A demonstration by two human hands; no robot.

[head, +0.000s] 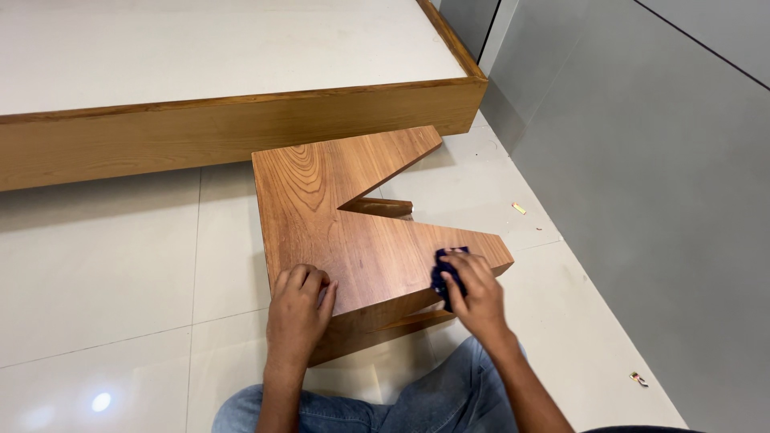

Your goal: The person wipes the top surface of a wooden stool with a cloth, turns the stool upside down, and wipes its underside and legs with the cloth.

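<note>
Platform: long wood-edged platform [241, 128] with a pale top, well beyond both hands, running across the far side.
Floor: pale glossy tiles [96, 265] under everything; grey wall [658, 160] to the right of the right hand.
Panel: notched wooden panel [337, 216], flat, one point tucked under the platform edge, the other point directly beneath the right hand.
Left hand: left hand [298, 309] clenched, fingers curled, knuckles pressing the panel's near edge; holds nothing visible.
Right hand: right hand [475, 290] grasping a dark blue cloth [443, 277], pressed onto the panel surface.
Cloth: bunched under the right fingers, touching the wood.
Small bits: yellowish scrap [519, 208] and metal piece [638, 378] on tiles, right of the right hand, well apart.
</note>
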